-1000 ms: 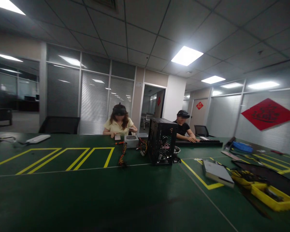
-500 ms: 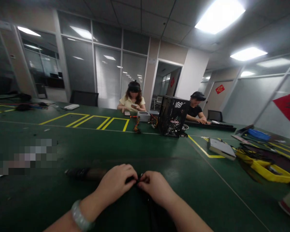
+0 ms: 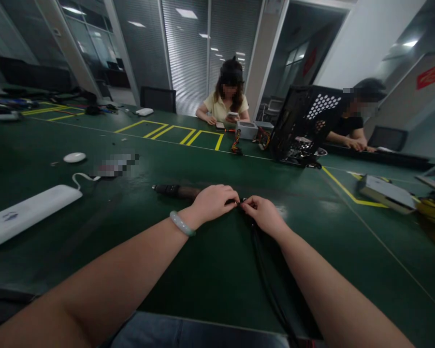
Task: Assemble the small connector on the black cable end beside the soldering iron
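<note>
My left hand (image 3: 217, 202) and my right hand (image 3: 263, 212) almost meet over the green table (image 3: 203, 270), thumbs and fingertips pinched on a small dark piece between them. It is too small to make out. A black cable (image 3: 261, 263) runs from beneath my right hand toward the table's front edge. Left of my left hand lies a dark tool with a narrow metal tip (image 3: 168, 190), its brownish rear end partly hidden behind that hand.
A white power strip (image 3: 32, 215) and a white oval object (image 3: 74, 157) lie at left. Behind stand a black computer case (image 3: 304, 125) and a grey power supply (image 3: 247, 129). A metal box (image 3: 387, 192) lies at right. Two people (image 3: 227, 99) sit across the table.
The view has tilted down and shifted, so more of my forearms, the cable and the white power strip shows. Both hands keep their pinch close together.
</note>
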`<state>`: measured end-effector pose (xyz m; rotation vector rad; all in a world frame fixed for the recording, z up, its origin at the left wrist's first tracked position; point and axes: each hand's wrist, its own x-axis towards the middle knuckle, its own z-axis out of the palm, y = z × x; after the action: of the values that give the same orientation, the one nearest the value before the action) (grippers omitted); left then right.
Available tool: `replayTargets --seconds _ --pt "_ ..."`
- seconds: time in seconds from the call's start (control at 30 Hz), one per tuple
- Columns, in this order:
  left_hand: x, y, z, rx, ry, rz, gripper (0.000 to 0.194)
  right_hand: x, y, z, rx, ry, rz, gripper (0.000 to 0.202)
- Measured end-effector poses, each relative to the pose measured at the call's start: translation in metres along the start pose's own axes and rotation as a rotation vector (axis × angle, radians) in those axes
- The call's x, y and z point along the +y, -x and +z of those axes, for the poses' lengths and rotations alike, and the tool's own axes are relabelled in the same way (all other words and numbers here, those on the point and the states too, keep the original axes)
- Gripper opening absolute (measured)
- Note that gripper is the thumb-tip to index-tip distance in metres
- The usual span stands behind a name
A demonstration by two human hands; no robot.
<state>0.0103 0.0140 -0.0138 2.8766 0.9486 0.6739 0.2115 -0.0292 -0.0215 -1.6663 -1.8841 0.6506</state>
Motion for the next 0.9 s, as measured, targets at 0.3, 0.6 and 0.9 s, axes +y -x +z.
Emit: replayTargets --seconds 0.3,0.6,0.9 --pt "0.0033 0.0048 -0.0012 0.037 0.027 -0.061 0.018 0.0006 0.0031 -0.0008 -0.046 -0.048 0.025 0.023" --pt "0.0009 0.0044 0.0014 0.030 0.055 -0.038 0.010 -0.0053 0.0036 0.0007 -0.148 -0.225 0.132 0.023" --pt "0.0070 0.0070 -0.0014 0.050 0.016 -0.092 0.015 -0.0047 0.0040 -0.0033 -0.148 -0.104 0.133 0.019"
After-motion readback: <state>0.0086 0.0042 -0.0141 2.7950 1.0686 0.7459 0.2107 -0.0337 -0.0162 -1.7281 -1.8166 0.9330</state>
